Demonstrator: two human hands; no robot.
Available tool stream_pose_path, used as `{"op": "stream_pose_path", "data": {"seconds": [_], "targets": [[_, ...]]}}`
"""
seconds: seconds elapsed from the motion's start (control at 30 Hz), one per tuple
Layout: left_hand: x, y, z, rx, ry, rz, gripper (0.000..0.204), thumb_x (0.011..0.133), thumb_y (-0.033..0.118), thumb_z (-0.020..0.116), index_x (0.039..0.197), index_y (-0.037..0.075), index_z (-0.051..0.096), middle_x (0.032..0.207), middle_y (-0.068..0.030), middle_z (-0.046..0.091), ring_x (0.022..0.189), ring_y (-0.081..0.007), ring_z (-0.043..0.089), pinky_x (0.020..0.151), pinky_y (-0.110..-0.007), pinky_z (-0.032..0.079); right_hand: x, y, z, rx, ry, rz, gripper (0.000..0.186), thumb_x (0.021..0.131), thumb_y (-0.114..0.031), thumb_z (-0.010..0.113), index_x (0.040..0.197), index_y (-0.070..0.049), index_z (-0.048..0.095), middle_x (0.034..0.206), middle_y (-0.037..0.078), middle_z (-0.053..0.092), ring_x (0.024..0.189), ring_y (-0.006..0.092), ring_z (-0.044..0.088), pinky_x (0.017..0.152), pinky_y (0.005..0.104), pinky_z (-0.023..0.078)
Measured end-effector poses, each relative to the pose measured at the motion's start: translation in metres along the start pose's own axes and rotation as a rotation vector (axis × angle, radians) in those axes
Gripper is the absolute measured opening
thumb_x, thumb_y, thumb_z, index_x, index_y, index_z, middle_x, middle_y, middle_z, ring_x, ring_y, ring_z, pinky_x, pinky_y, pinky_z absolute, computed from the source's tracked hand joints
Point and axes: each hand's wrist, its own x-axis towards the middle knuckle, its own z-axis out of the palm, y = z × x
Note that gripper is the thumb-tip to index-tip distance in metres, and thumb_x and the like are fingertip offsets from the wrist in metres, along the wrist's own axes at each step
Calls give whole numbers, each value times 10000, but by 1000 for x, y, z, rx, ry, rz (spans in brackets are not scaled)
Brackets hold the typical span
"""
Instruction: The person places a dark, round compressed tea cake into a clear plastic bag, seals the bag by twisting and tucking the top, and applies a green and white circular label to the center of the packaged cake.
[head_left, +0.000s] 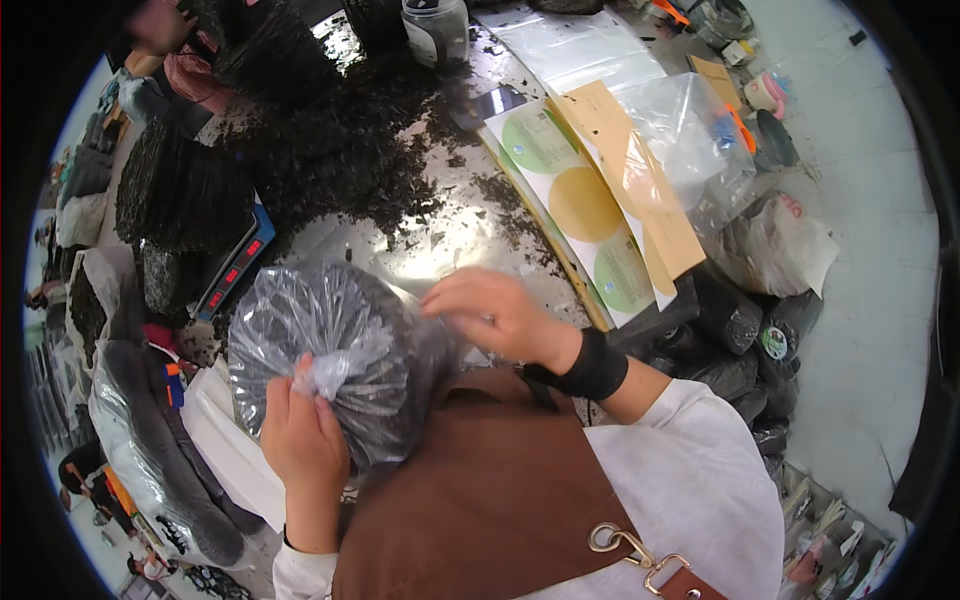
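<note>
Two bare hands are seen near the centre of the frame: in the left hand (pixel 305 440), its fingers pinched narrow, the bunched neck of a round, clear plastic bag with dark contents (pixel 285 310) is held, apparently to keep it gathered; the right hand (pixel 500 315) is held loosely curled, seemingly empty, by the bag's right side, where contact cannot be told. The bag is set close to a brown apron (pixel 490 480), probably for easy reach. Across the shiny, pale table (pixel 395 255), loose black flakes (pixel 350 150) are strewn at upper left, beside a blue scale with red-lit displays (pixel 235 260). White printed sheets with green and gold circles (pixel 590 200) are laid at upper right; filled black bags (pixel 730 375) are heaped at right, near a pale grey floor (pixel 860 150)
</note>
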Motion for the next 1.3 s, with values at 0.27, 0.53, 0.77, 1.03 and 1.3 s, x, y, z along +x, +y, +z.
{"op": "stream_pose_path", "data": {"seconds": [0.27, 0.53, 0.77, 1.03, 1.3], "targets": [[13, -3, 4, -94, 123, -106, 281, 862, 215, 445, 919, -21, 587, 724, -144, 552, 601, -329, 547, 514, -360, 412, -48, 279, -206, -263, 947, 912, 311, 872, -149, 396, 1070, 33, 551, 957, 183, 620, 822, 287, 628, 661, 381, 507], [33, 14, 19, -56, 331, -314, 395, 789, -22, 451, 1179, -8, 509, 753, -132, 622, 575, -238, 574, 531, -298, 437, 14, 348, -137, -723, 432, 879, 260, 855, -197, 448, 918, -11, 618, 870, 192, 616, 845, 374, 572, 746, 428, 451], [35, 6, 12, 27, 36, -29, 399, 750, 22, 508, 1147, 20, 549, 758, -148, 594, 611, -275, 588, 536, -328, 448, 25, 352, -105, -976, 715, 980, 209, 842, -215, 503, 837, -38, 615, 849, 155, 603, 842, 325, 561, 726, 436, 439], [24, 5, 6, -237, 65, -456, 456, 880, 385, 484, 900, -63, 566, 885, -141, 565, 798, -218, 539, 700, -290, 398, 17, 360, -106, -934, 765, 847, 127, 817, -178, 562, 815, -52, 582, 830, 120, 574, 822, 310, 529, 737, 417, 411], [53, 26, 25, -161, 429, -363, 617, 794, 561, 526, 951, -35, 510, 761, -124, 543, 706, -254, 558, 612, -342, 411, 14, 358, -103, -913, 761, 759, 114, 809, -167, 565, 808, -55, 589, 840, 121, 568, 846, 308, 520, 755, 417, 408]]}}
